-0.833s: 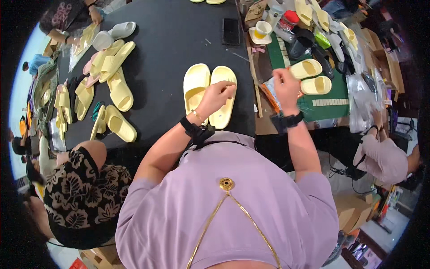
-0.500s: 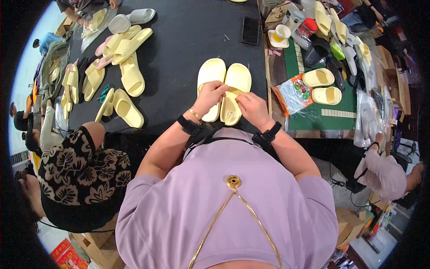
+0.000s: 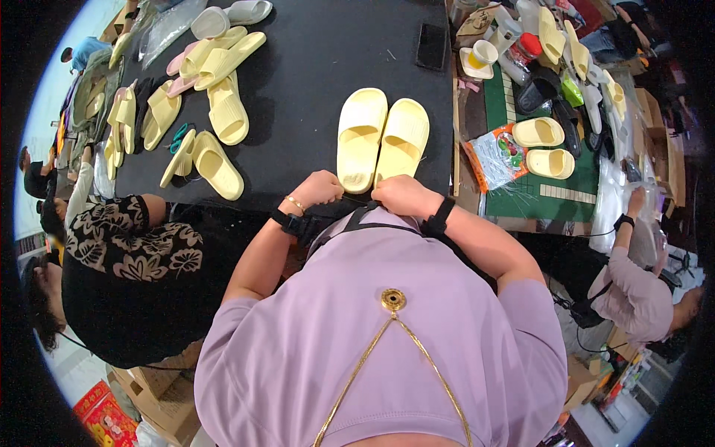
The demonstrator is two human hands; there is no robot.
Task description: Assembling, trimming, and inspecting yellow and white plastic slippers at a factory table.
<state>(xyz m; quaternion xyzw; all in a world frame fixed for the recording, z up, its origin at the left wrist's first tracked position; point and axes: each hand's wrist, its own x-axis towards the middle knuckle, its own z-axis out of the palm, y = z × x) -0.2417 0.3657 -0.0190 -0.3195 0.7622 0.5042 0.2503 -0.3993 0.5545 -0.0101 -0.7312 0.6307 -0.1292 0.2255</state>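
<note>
In front of me two pale yellow slide slippers lie side by side on the black table, soles down with toes pointing away: a left slipper (image 3: pixel 362 127) and a right slipper (image 3: pixel 406 132). My left hand (image 3: pixel 320 188) is closed, its fingertips beside the heel of the left slipper. My right hand (image 3: pixel 404 197) is also closed, with its fingers at the heel of the right slipper and covering part of it. Whether either hand pinches something small is hidden by the fingers.
On the black table (image 3: pixel 305 74), several yellow slippers (image 3: pixel 217 165) and green-handled scissors (image 3: pixel 179 132) lie left. A dark phone (image 3: pixel 432 46) rests near its right edge. Right of that are an orange packet (image 3: pixel 497 158), a yellow slipper pair (image 3: pixel 538 132) and a red-lidded jar (image 3: pixel 527 48). People sit on both sides.
Both hands have drawn back from over the right slipper to the slippers' heel ends and moved apart. The slippers' straps and footbeds are now uncovered. My view has shifted slightly.
</note>
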